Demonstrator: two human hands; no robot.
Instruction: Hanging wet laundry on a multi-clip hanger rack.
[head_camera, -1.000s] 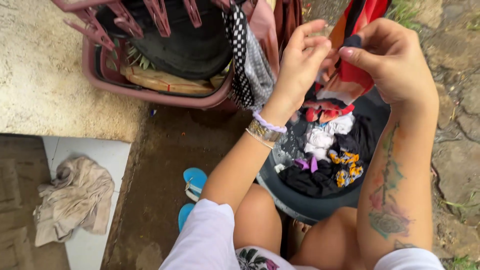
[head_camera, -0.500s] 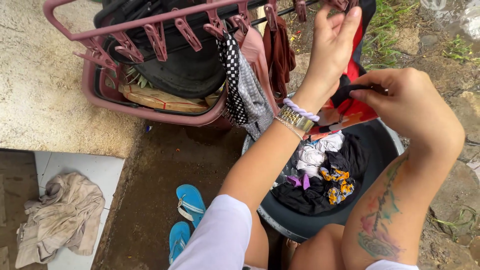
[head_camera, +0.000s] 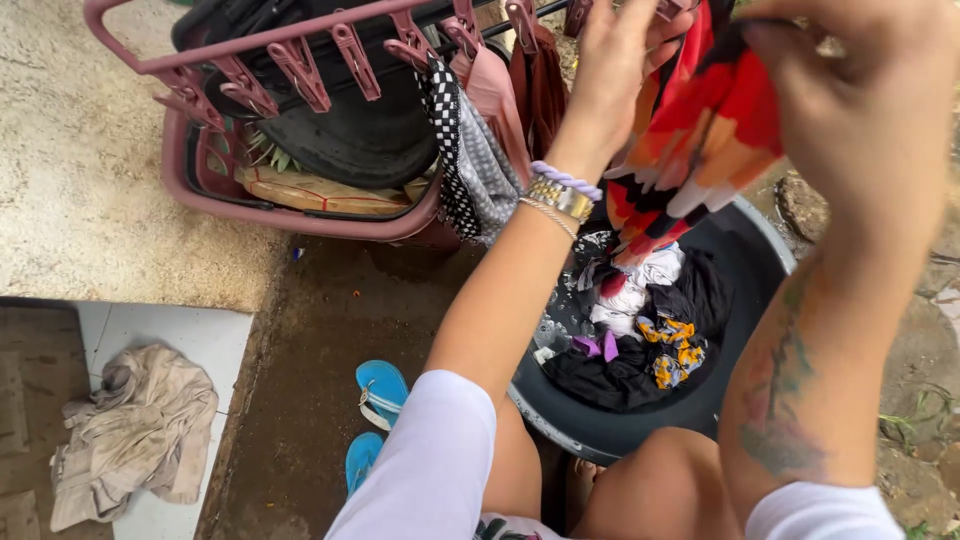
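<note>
Red, orange, black and white patterned garment, soft and crumpled, hangs above the dark round basin, raised to the pink plastic peg hanger. Left hand grasps its upper edge beside the pegs; the fingers close on the cloth. Right hand pinches the garment's top at the far side, clenched on the fabric. Left wrist carries three bands: one lilac coil, one metal watch strap, one thin chain.

Basin holds a heap of wet laundry: white, black, purple and yellow-patterned pieces, count uncertain. Already clipped to the hanger, left of the basin: one black-and-white checked cloth, one pink piece, one brown piece. Two blue rubber sandals lie on damp ground left of the basin. One beige crumpled cloth lies on white tile, well left of the basin.
</note>
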